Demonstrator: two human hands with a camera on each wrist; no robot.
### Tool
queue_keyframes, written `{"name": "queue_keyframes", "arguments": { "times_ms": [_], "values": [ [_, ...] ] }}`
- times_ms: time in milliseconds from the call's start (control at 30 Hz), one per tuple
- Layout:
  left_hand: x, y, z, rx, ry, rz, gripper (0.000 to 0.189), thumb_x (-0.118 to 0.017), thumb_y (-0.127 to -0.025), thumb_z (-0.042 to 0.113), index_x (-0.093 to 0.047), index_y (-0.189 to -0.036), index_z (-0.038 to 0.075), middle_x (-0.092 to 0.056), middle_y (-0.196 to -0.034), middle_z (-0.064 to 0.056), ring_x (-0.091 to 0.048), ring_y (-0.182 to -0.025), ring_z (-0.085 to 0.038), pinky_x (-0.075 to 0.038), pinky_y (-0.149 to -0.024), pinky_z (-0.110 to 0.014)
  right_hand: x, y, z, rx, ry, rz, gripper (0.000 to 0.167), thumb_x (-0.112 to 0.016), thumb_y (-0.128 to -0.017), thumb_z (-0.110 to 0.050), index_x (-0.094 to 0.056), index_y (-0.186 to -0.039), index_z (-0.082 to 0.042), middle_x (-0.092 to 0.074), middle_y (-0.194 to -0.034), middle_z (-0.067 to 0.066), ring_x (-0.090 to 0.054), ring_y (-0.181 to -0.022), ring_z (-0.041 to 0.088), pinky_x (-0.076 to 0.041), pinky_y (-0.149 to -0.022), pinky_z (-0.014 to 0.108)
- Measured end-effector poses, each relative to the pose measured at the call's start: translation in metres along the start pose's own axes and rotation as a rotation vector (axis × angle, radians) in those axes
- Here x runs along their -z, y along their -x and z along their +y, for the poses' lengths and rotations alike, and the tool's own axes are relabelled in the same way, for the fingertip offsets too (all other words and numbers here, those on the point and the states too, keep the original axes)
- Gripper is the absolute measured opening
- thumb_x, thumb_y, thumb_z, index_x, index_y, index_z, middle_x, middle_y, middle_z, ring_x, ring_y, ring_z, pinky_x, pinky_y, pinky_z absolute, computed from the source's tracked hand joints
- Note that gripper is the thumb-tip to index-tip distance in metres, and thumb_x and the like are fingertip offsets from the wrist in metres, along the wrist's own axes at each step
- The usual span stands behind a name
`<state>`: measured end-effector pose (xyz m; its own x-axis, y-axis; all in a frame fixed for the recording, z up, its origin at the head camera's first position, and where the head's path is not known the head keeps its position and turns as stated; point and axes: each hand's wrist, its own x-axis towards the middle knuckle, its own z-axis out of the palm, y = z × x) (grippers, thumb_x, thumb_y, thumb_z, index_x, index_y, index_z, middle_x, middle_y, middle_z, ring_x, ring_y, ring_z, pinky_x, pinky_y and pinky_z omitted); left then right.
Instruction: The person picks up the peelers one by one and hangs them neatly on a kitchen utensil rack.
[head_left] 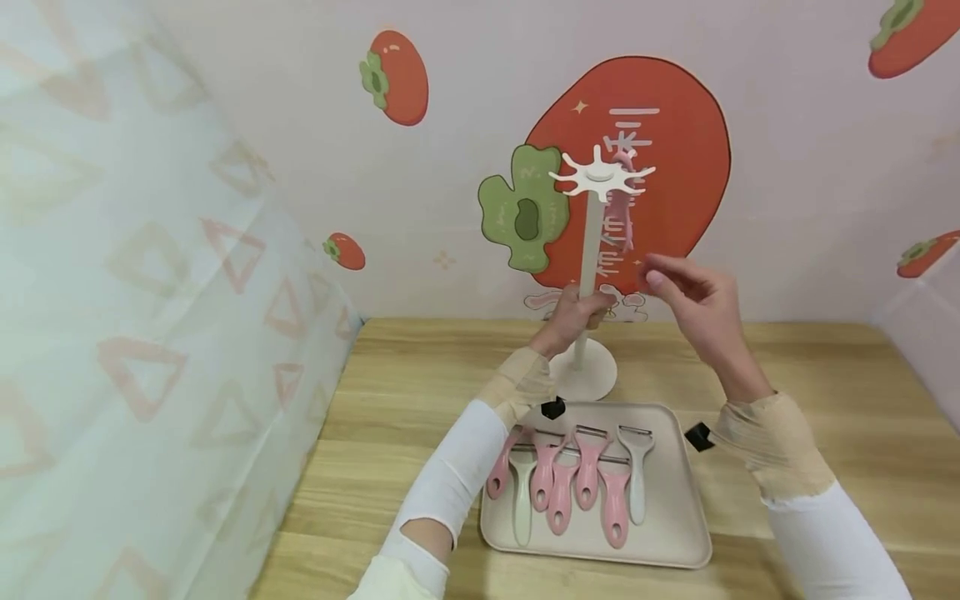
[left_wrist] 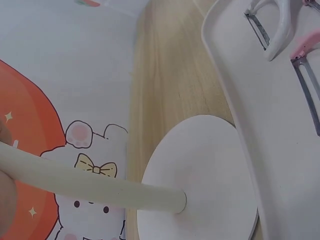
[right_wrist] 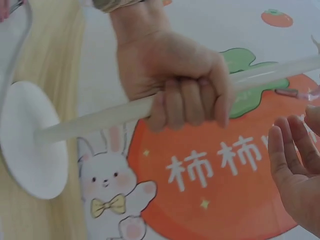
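My left hand (head_left: 573, 319) grips the pole (head_left: 591, 250) of a white stand, its fingers wrapped round it in the right wrist view. The stand has a round base (head_left: 585, 371) and a top of several curved hooks (head_left: 598, 175). From a hook at the right hangs a pink peeler (head_left: 621, 212). Below and to the right of it my right hand (head_left: 701, 304) is raised with nothing held, its fingers loosely bent and apart from the peeler. In the right wrist view only part of that hand (right_wrist: 300, 170) shows.
A beige tray (head_left: 667, 533) lies in front of the stand on the wooden table (head_left: 390, 433). In it are several pink peelers (head_left: 615, 508), a pale green peeler (head_left: 522, 504) and a grey peeler (head_left: 637, 475). Behind stands a wall with persimmon pictures (head_left: 690, 150).
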<state>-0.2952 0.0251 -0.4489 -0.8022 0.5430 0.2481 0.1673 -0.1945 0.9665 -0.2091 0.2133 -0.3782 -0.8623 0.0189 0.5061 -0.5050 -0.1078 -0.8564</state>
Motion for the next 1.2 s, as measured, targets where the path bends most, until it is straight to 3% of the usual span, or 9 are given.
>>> {"name": "queue_keyframes", "arguments": {
  "times_ms": [133, 267, 533, 733, 800, 1000, 1200],
  "values": [
    [-0.005, 0.001, 0.000, 0.002, 0.005, 0.002, 0.048, -0.058, -0.101, 0.010, -0.039, -0.057, 0.014, -0.028, -0.051, 0.008, -0.023, -0.049, -0.011, -0.019, -0.051, -0.028, 0.014, 0.021, 0.006, 0.003, 0.018, -0.047, 0.027, -0.065, -0.099, 0.012, -0.066, -0.124, 0.022, -0.080, -0.107, 0.009, -0.079, -0.094, 0.015, -0.062, -0.085, 0.026],
    [-0.004, 0.003, -0.001, -0.005, 0.006, 0.014, 0.051, -0.058, -0.101, 0.010, -0.037, -0.055, 0.014, -0.027, -0.051, 0.008, -0.022, -0.049, -0.011, -0.018, -0.052, -0.028, 0.022, 0.042, 0.011, 0.022, 0.123, -0.142, 0.022, -0.064, -0.097, 0.016, -0.069, -0.118, 0.020, -0.079, -0.108, 0.009, -0.077, -0.095, 0.015, -0.062, -0.085, 0.024],
    [-0.003, 0.002, -0.002, -0.050, -0.010, -0.010, 0.049, -0.057, -0.101, 0.010, -0.038, -0.055, 0.014, -0.030, -0.049, 0.009, -0.024, -0.048, -0.011, -0.020, -0.050, -0.029, 0.024, 0.082, 0.012, 0.021, 0.473, -0.286, 0.029, -0.072, -0.092, 0.015, -0.080, -0.113, -0.003, -0.079, -0.107, 0.007, -0.074, -0.093, 0.003, -0.058, -0.080, 0.015],
    [-0.002, 0.004, -0.004, -0.027, -0.014, -0.005, 0.048, -0.058, -0.100, 0.011, -0.040, -0.055, 0.015, -0.031, -0.049, 0.009, -0.026, -0.048, -0.011, -0.022, -0.051, -0.029, 0.020, 0.112, 0.022, 0.110, 0.692, -0.424, 0.027, -0.079, -0.089, 0.010, -0.080, -0.106, -0.010, -0.077, -0.100, -0.002, -0.068, -0.083, 0.002, -0.058, -0.071, 0.017],
    [-0.001, 0.005, -0.004, -0.015, -0.010, -0.012, 0.049, -0.058, -0.101, 0.011, -0.040, -0.056, 0.015, -0.031, -0.049, 0.009, -0.026, -0.049, -0.012, -0.022, -0.052, -0.029, 0.018, 0.123, 0.028, 0.081, 0.746, -0.485, 0.023, -0.080, -0.089, 0.007, -0.080, -0.106, -0.008, -0.075, -0.096, -0.005, -0.067, -0.082, 0.000, -0.058, -0.067, 0.019],
    [-0.001, 0.005, -0.003, -0.023, -0.001, -0.028, 0.051, -0.057, -0.103, 0.008, -0.039, -0.056, 0.013, -0.030, -0.050, 0.009, -0.024, -0.049, -0.011, -0.021, -0.052, -0.029, 0.014, 0.148, 0.037, -0.142, 0.889, -0.569, 0.018, -0.080, -0.095, -0.007, -0.078, -0.112, -0.005, -0.066, -0.086, -0.013, -0.058, -0.077, -0.002, -0.054, -0.065, 0.023],
    [-0.001, 0.005, 0.000, -0.046, 0.008, -0.032, 0.049, -0.055, -0.103, 0.006, -0.039, -0.057, 0.011, -0.030, -0.050, 0.009, -0.025, -0.049, -0.010, -0.021, -0.052, -0.028, 0.010, 0.161, 0.039, -0.196, 1.014, -0.571, 0.016, -0.080, -0.096, -0.017, -0.079, -0.110, -0.011, -0.049, -0.071, -0.014, -0.043, -0.064, -0.002, -0.039, -0.057, 0.021]
  ]
}}
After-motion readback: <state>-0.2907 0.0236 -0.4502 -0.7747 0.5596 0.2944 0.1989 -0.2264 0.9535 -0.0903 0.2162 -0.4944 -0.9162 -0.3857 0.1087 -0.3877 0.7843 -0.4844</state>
